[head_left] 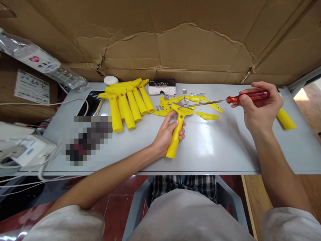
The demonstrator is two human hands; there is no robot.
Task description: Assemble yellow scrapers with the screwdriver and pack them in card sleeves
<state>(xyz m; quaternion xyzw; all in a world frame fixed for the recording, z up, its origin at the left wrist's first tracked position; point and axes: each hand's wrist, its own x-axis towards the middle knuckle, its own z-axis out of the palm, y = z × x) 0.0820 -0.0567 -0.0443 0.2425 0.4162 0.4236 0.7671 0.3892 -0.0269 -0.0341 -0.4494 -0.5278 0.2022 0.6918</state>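
Observation:
My left hand is closed round the handle of a yellow scraper, its wide head pointing away from me. In my right hand is a screwdriver with a clear red handle, held nearly level. Its shaft reaches left, and the tip meets the left end of the scraper head; whether it sits in a screw is too small to tell. Behind the head lie several loose yellow cover plates, with metal blades and small screws among them.
Several yellow scrapers lie piled left of centre. A black and white box stands at the back against cardboard. A phone, white cables and a plastic bottle are at left; another yellow piece lies far right.

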